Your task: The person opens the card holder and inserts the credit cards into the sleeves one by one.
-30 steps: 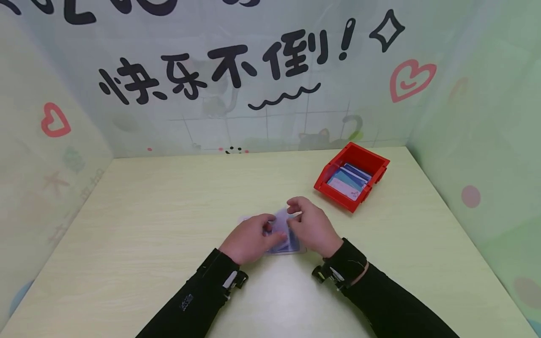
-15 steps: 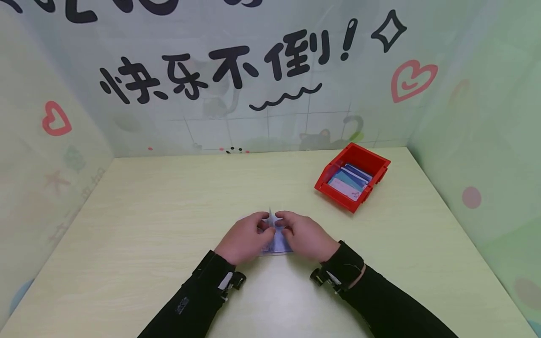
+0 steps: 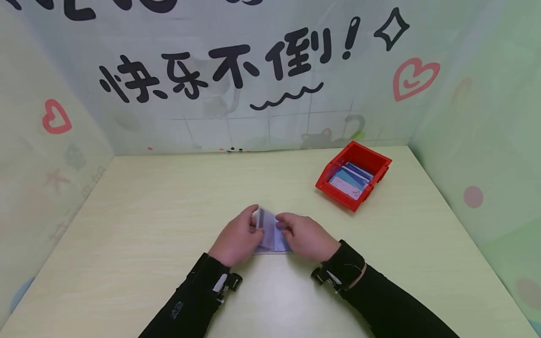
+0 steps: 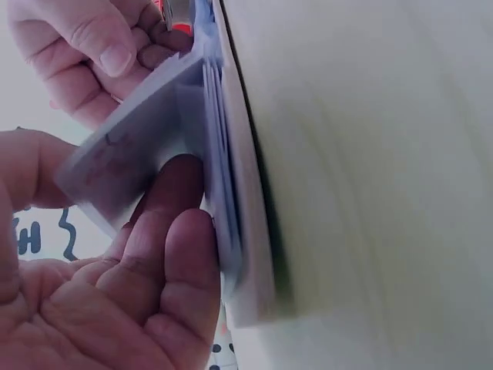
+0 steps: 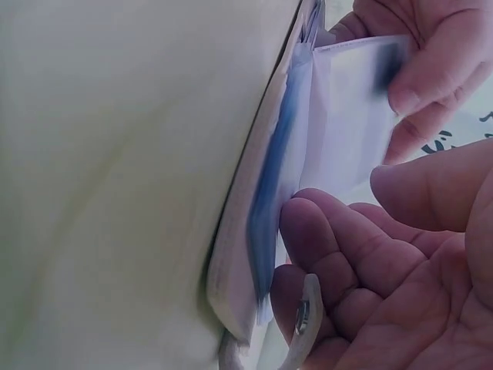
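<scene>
A card holder (image 3: pixel 282 245) with clear sleeve pages lies opened on the table between both hands. One raised page (image 3: pixel 266 230) carries a card with a dark stripe. My left hand (image 3: pixel 235 240) pinches this page, the thumb on one face and fingers behind it, as the left wrist view shows. My right hand (image 3: pixel 312 238) is at the holder's right side, its loosely bent fingers touching the sleeves. In the right wrist view its thumb stands apart from the fingers, and a pale strap with a snap (image 5: pixel 304 316) sticks out from the holder.
A red bin (image 3: pixel 355 203) holding several cards (image 3: pixel 348 183) stands at the back right of the pale wooden table (image 3: pixel 169 197). Printed wall sheets (image 3: pixel 203 126) enclose the table at the back and both sides.
The raised page has swung over from right to left, its dark stripe now showing. My left hand moved left with it. My right hand came down and left onto the holder's right side.
</scene>
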Demonstrator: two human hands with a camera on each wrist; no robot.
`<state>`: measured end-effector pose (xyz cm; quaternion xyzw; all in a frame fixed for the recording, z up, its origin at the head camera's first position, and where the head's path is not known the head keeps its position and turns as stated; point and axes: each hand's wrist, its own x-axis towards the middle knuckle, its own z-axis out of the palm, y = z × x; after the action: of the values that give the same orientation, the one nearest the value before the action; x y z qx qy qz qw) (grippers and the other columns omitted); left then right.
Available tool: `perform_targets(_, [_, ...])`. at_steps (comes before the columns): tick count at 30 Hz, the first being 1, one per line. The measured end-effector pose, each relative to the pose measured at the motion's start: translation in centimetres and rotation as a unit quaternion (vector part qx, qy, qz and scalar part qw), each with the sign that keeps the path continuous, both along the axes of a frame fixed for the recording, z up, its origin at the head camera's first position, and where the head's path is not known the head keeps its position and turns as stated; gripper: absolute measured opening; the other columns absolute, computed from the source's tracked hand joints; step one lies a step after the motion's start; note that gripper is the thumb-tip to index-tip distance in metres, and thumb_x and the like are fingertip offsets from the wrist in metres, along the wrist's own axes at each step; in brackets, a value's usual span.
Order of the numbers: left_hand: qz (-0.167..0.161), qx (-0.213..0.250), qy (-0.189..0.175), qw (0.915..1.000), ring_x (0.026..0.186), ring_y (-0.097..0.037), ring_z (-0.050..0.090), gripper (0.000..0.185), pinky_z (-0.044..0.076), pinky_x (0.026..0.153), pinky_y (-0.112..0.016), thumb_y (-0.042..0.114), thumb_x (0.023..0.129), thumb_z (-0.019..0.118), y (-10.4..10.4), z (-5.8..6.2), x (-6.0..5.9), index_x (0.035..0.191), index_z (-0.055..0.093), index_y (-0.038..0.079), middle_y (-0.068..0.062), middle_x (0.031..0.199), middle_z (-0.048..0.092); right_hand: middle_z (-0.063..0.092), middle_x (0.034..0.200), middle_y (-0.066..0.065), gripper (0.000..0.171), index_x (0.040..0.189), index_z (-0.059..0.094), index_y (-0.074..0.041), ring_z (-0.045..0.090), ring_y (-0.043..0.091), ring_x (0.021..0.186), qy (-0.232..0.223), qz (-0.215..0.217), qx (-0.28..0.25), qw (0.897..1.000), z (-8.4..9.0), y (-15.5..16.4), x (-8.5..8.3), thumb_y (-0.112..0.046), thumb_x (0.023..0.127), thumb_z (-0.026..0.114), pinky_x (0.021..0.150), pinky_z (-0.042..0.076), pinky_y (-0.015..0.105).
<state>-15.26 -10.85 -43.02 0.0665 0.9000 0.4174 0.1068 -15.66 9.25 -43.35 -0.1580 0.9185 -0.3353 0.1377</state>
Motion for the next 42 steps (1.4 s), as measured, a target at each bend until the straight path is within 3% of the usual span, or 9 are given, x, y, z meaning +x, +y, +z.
perform_targets(3, [0.003, -0.014, 0.003, 0.9999, 0.105, -0.019, 0.066, 0.069, 0.057, 0.092, -0.040, 0.017, 0.101, 0.064, -0.23, -0.05, -0.10, 0.162, 0.035, 0.005, -0.010, 0.121, 0.067, 0.071, 0.137, 0.007, 0.043, 0.147, 0.059, -0.005, 0.065, 0.026, 0.132, 0.001, 0.003, 0.005, 1.000, 0.00, 0.02, -0.01, -0.011, 0.104, 0.064, 0.112, 0.051, 0.047])
perform_targets(8, [-0.001, -0.026, 0.001, 0.9997, 0.109, -0.020, 0.065, 0.072, 0.055, 0.095, -0.041, 0.018, 0.101, 0.065, -0.37, -0.19, -0.15, 0.164, 0.031, 0.008, -0.015, 0.136, 0.065, 0.070, 0.140, 0.007, 0.045, 0.148, 0.058, -0.004, 0.063, 0.027, 0.136, 0.000, 0.004, 0.006, 1.000, 0.01, 0.11, -0.02, -0.012, 0.104, 0.064, 0.114, 0.050, 0.047])
perform_targets(13, [-0.012, -0.049, 0.008, 0.9987, 0.103, -0.022, 0.063, 0.071, 0.052, 0.092, -0.041, 0.015, 0.100, 0.065, -0.46, -0.13, -0.01, 0.164, 0.034, 0.008, -0.018, 0.141, 0.064, 0.070, 0.140, 0.007, 0.045, 0.148, 0.059, -0.005, 0.063, 0.027, 0.136, -0.003, 0.003, 0.006, 1.000, -0.08, 0.14, 0.00, -0.012, 0.104, 0.065, 0.113, 0.050, 0.047])
perform_targets(16, [-0.019, -0.062, 0.009, 0.9978, 0.112, -0.025, 0.062, 0.067, 0.052, 0.100, -0.044, 0.014, 0.100, 0.065, -0.58, -0.10, 0.07, 0.162, 0.038, 0.007, -0.016, 0.146, 0.062, 0.070, 0.140, 0.007, 0.045, 0.147, 0.059, -0.004, 0.063, 0.026, 0.135, -0.002, 0.003, 0.006, 1.000, -0.07, 0.12, 0.04, -0.012, 0.104, 0.065, 0.113, 0.051, 0.047])
perform_targets(19, [-0.020, -0.071, 0.008, 0.9972, 0.132, -0.027, 0.058, 0.064, 0.047, 0.115, -0.050, 0.014, 0.101, 0.066, -0.77, -0.17, 0.05, 0.160, 0.042, 0.006, -0.014, 0.154, 0.057, 0.070, 0.140, 0.007, 0.044, 0.147, 0.059, -0.004, 0.063, 0.026, 0.135, -0.001, 0.005, 0.007, 1.000, -0.02, 0.12, 0.09, -0.011, 0.104, 0.065, 0.114, 0.050, 0.047])
perform_targets(22, [-0.020, -0.076, 0.007, 0.9969, 0.137, -0.029, 0.056, 0.061, 0.044, 0.118, -0.052, 0.013, 0.100, 0.068, -0.94, -0.26, -0.03, 0.156, 0.047, 0.004, -0.015, 0.156, 0.055, 0.070, 0.140, 0.007, 0.044, 0.147, 0.060, -0.004, 0.063, 0.026, 0.135, 0.000, 0.005, 0.009, 1.000, -0.03, 0.12, 0.11, -0.011, 0.104, 0.065, 0.114, 0.050, 0.047])
perform_targets(33, [-0.009, -0.111, 0.014, 0.9937, 0.117, -0.027, 0.060, 0.053, 0.052, 0.108, -0.048, 0.012, 0.098, 0.070, -0.94, -0.05, 0.23, 0.148, 0.057, 0.002, -0.016, 0.147, 0.061, 0.070, 0.140, 0.007, 0.043, 0.146, 0.061, -0.005, 0.064, 0.025, 0.131, 0.001, 0.003, 0.006, 1.000, -0.12, 0.08, 0.09, -0.012, 0.104, 0.065, 0.113, 0.051, 0.046])
perform_targets(42, [-0.001, -0.151, 0.022, 0.9883, 0.100, -0.026, 0.060, 0.050, 0.057, 0.090, -0.039, 0.011, 0.096, 0.074, -1.05, 0.05, 0.64, 0.144, 0.061, 0.000, -0.019, 0.136, 0.063, 0.069, 0.139, 0.004, 0.047, 0.147, 0.060, -0.009, 0.065, 0.021, 0.118, -0.006, -0.001, 0.022, 1.000, 0.29, 0.30, 0.11, -0.016, 0.102, 0.069, 0.110, 0.054, 0.044])
